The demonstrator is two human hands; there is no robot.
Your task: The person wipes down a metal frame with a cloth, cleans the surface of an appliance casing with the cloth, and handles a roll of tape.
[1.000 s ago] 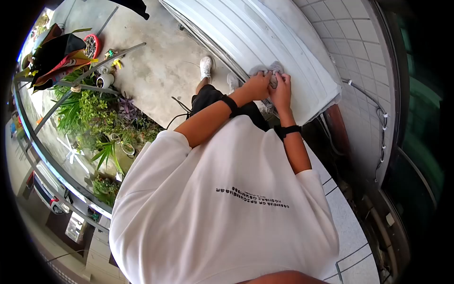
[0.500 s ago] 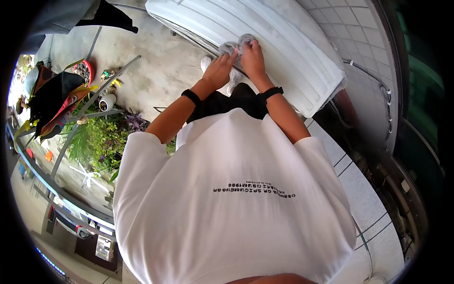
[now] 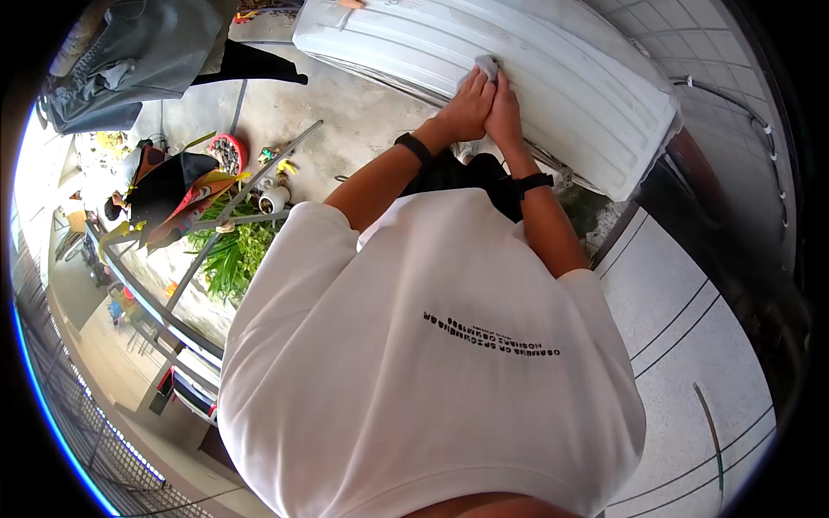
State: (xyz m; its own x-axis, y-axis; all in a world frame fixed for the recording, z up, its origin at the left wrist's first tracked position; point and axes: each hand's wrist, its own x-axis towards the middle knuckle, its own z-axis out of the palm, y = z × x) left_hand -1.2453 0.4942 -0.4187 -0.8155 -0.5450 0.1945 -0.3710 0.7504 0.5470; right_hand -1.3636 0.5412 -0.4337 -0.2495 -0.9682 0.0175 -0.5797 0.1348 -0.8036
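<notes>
A grey cloth (image 3: 488,66) is bunched up on the ribbed top of a large white casing (image 3: 553,95). My left hand (image 3: 467,105) is closed on the cloth, its fingertips pressing it against the ribbed surface. Right beside it, touching, my right hand (image 3: 503,112) also grips the cloth with bent fingers. Part of the cloth lies hidden under both hands. Each wrist wears a black band.
A tiled wall with a clipped cable (image 3: 734,101) runs behind the casing. Hanging clothes (image 3: 129,65) are at upper left. Below them are a red pot (image 3: 228,154), a white pot (image 3: 275,199), green plants (image 3: 229,268) and metal rails (image 3: 259,177).
My hands have drawn together over the cloth, and less of it shows. The whole view has shifted, with the casing and hands now farther right.
</notes>
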